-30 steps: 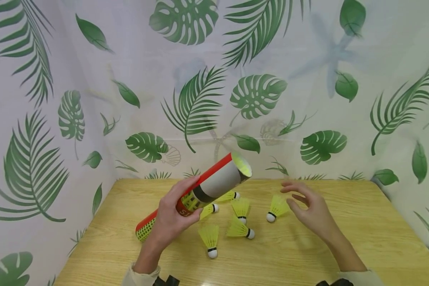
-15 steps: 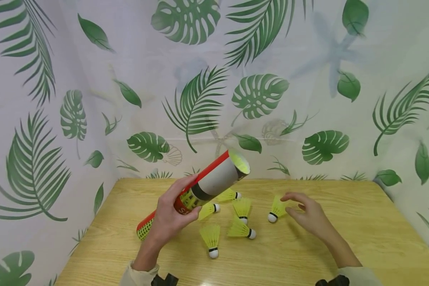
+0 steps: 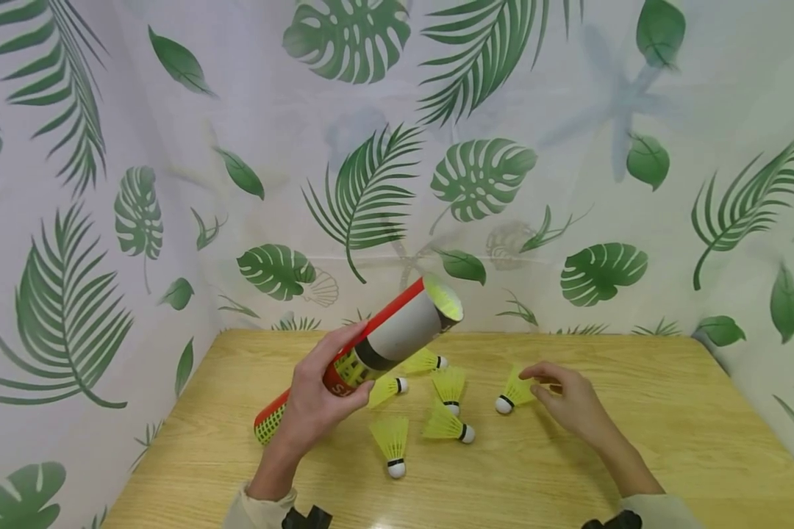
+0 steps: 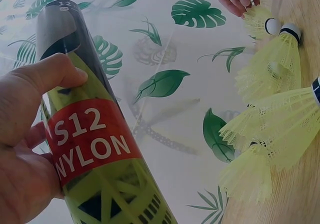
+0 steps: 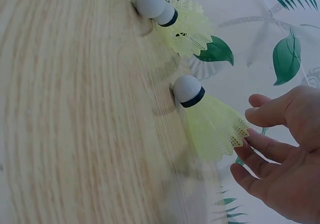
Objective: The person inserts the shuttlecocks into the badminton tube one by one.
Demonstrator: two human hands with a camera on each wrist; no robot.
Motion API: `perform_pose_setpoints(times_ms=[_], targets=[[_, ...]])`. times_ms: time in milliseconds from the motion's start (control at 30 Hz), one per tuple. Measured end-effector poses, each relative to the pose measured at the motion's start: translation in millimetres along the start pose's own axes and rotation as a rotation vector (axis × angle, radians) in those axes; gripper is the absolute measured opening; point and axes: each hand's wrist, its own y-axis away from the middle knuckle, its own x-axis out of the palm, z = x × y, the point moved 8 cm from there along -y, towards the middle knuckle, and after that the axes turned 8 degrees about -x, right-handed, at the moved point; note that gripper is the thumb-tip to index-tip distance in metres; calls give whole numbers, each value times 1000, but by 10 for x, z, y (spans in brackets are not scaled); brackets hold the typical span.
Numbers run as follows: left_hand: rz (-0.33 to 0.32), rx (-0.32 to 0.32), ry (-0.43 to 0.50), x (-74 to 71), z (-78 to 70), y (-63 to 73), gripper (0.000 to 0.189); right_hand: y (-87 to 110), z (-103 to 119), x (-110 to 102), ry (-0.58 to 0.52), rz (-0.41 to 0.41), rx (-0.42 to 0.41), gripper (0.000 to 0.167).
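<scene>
My left hand grips a red, grey and yellow-green shuttlecock tube, tilted with its mouth up to the right. In the left wrist view the thumb lies across the tube, which reads "S12 NYLON". At the right, my right hand is at the skirt of a yellow shuttlecock lying on the table. The right wrist view shows its fingers at the skirt rim of that shuttlecock, with the thumb spread apart from them.
Several more yellow shuttlecocks with white heads lie between the hands, among them a front one and a middle one. They rest on a wooden table. A leaf-patterned cloth rises behind the table's back edge.
My right hand has moved left and slightly down to the rightmost shuttlecock's skirt, its fingers drawing closer together. The left hand and tube have hardly moved.
</scene>
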Motion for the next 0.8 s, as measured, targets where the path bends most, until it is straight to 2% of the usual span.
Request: perform_pose_setpoints(times_ms=[233, 500, 767, 800], targets=[[-19, -3, 3, -21, 18, 12, 78, 11, -15, 22, 14, 14, -3, 19], [-25, -11, 21, -43, 8, 20, 78, 32, -27, 33, -22, 37, 7, 16], [-34, -20, 13, -43, 25, 13, 79, 68, -56, 20, -28, 64, 51, 14], [-37, -20, 10, -51, -23, 13, 78, 69, -59, 16, -27, 66, 55, 14]])
